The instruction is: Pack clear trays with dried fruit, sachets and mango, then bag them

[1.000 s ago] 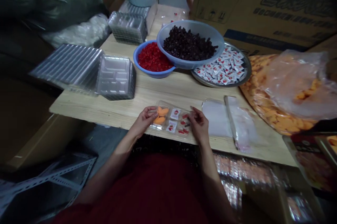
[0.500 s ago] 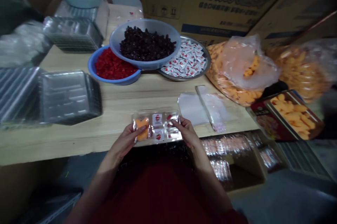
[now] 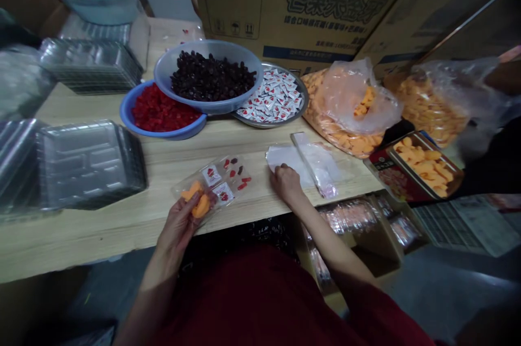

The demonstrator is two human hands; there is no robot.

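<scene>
A clear compartment tray (image 3: 202, 164) is tilted over the table's front edge, its near-left end in my left hand (image 3: 181, 221), whose fingers are closed on it. Inside are orange puffed snack pieces (image 3: 199, 199), two white sachets with red print (image 3: 211, 174) and small red and dark candies (image 3: 236, 168). My right hand (image 3: 287, 184) rests at the near-left corner of a stack of flat plastic bags (image 3: 299, 160). Its fingers are curled, and the fingertips are hidden, so what they pinch cannot be made out. A folded clear strip (image 3: 313, 164) lies across the bags.
Bowls of dark candies (image 3: 211, 77), red candies (image 3: 163, 110) and sachets (image 3: 274, 96) stand behind. Nested empty trays (image 3: 89, 161) are at left. Snack bags (image 3: 350, 113) and a snack tin (image 3: 423, 167) stand at right. Below the edge sits a carton of packs (image 3: 354, 226).
My right hand has let go of the tray and moved right to the plastic bags. The tray, now in my left hand alone, has turned and tilted. The camera view has shifted.
</scene>
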